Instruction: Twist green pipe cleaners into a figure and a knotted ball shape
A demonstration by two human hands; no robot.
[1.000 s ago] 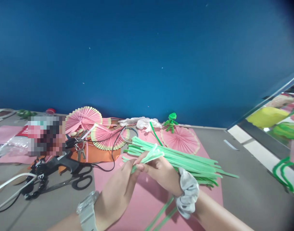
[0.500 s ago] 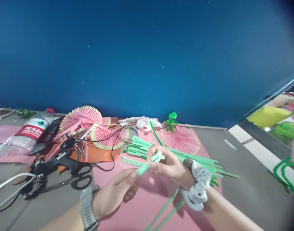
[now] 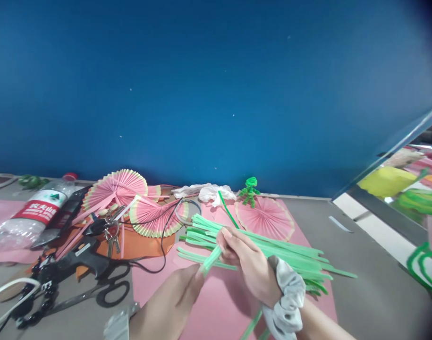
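Observation:
Between my two hands runs a short, pale green bundle of pipe cleaners (image 3: 211,260). My left hand (image 3: 176,295) pinches its lower end between thumb and fingers. My right hand (image 3: 242,257) is closed around the upper end, hiding the tip. Behind and beside my right hand lies a pile of light green pipe cleaners (image 3: 283,250) on pink paper (image 3: 208,309). More green strands trail below my right wrist, near the grey scrunchie (image 3: 285,297). A small green pipe-cleaner figure (image 3: 250,190) stands at the back, by a folded pink paper fan (image 3: 265,218).
On the left lie black scissors (image 3: 111,290), a glue gun (image 3: 91,257), keys (image 3: 112,233), a plastic bottle (image 3: 38,208) and more paper fans (image 3: 159,215). White crumpled plastic (image 3: 210,192) rests against the blue wall panel (image 3: 208,94). A paper strip (image 3: 340,224) is at right.
My right hand has turned and closed over the bundle's upper end, which was showing before. My left hand has shifted lower and toward me. The whole view has tilted up slightly.

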